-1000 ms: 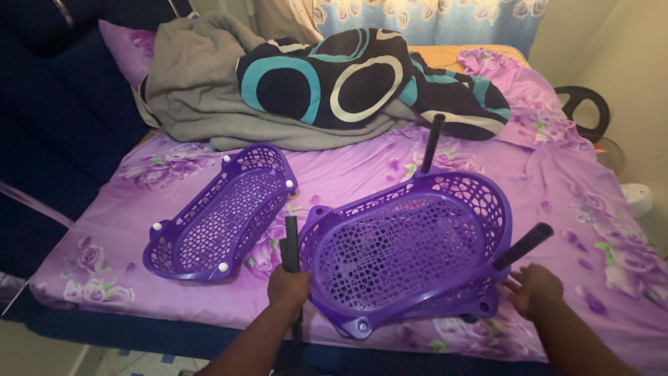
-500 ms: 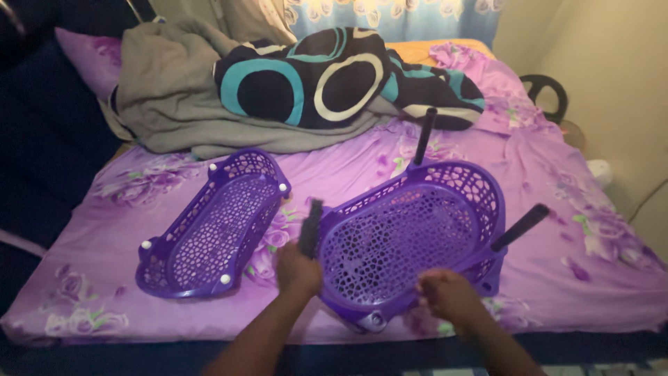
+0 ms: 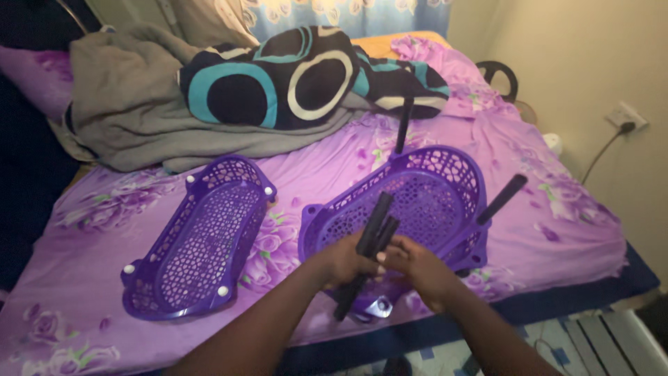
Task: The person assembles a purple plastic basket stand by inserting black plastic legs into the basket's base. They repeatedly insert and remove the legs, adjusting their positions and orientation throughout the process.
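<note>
hands gripping black rods, purple baskets beside, blanket behind

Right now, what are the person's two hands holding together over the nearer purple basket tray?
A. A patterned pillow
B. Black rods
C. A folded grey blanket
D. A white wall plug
B: the left hand and right hand meet around a pair of black rods above the front of the purple basket tray, while the grey blanket and patterned pillow lie untouched at the far end of the bed.
</note>
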